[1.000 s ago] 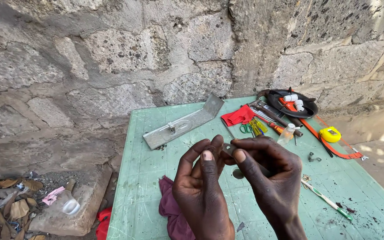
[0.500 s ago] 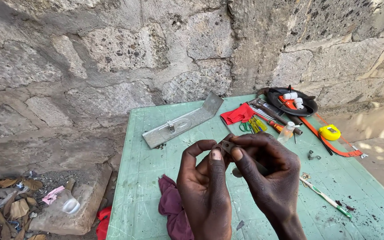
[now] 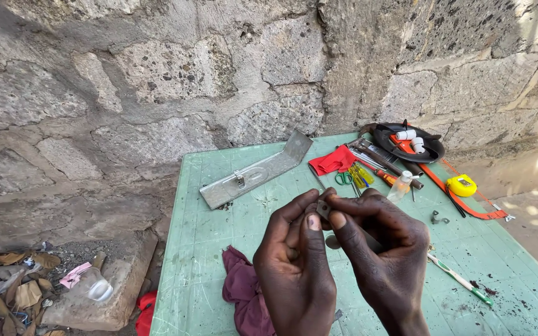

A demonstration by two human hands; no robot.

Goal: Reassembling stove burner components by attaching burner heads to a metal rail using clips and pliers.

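**Small Part Held Between Both Hands Above the Table**

The left hand (image 3: 297, 274) and right hand (image 3: 384, 261) meet over the green table (image 3: 219, 205), fingertips pinching a small grey metal part (image 3: 322, 210); its exact kind cannot be told, as the fingers hide most of it. The step in hand appears to be fine fitting or adjustment. Any further move calls for a steady pinch. A maroon cloth (image 3: 244, 292) lies below.
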